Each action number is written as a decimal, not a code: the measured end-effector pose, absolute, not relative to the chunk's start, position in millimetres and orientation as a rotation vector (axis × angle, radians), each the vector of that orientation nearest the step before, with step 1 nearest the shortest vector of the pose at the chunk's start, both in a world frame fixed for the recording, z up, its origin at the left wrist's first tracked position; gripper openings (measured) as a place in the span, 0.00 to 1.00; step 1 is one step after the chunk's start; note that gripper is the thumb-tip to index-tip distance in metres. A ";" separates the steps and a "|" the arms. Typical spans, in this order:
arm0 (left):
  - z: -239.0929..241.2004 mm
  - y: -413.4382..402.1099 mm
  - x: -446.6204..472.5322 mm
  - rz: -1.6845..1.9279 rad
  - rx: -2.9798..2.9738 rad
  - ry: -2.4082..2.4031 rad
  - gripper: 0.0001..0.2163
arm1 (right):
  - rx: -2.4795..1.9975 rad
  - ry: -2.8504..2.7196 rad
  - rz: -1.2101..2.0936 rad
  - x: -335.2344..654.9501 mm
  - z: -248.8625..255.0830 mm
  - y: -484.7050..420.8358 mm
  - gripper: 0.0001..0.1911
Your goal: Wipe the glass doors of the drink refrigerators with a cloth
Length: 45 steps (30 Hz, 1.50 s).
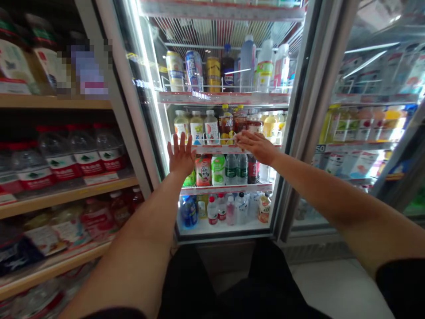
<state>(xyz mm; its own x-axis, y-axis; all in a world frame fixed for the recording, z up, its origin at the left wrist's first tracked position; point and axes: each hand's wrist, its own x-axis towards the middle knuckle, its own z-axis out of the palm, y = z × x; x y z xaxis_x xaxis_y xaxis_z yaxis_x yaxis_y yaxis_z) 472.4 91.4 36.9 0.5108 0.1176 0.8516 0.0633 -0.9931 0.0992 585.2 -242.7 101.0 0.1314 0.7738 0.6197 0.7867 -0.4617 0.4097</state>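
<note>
My left hand is raised in front of the drinks fridge, fingers spread and nothing in it. Behind its fingertips stands a pale bottle on a middle shelf. My right hand reaches in from the right, palm down with its fingers stretched out, and no object shows in it. Its fingertips are nearest to a dark tea bottle with a yellow cap. Whether either hand touches anything, I cannot tell. Below the hands, a red carton and a green bottle share a lower shelf.
Light reflections cross the fridge front. Cans and tall bottles fill the upper shelf, with small bottles at the bottom. Wooden shelves of red-labelled bottles stand at left. Another glass-fronted fridge is at right, beyond a metal frame.
</note>
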 end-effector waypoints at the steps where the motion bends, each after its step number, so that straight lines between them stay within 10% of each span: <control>1: 36.6 91.7 472.8 1.523 2.675 0.154 0.32 | -2.339 -1.680 -1.256 586.2 97.4 -245.0 0.30; 45: 33.1 94.4 477.0 1.568 2.658 0.130 0.31 | -2.129 -1.065 -1.510 605.9 80.9 -261.5 0.29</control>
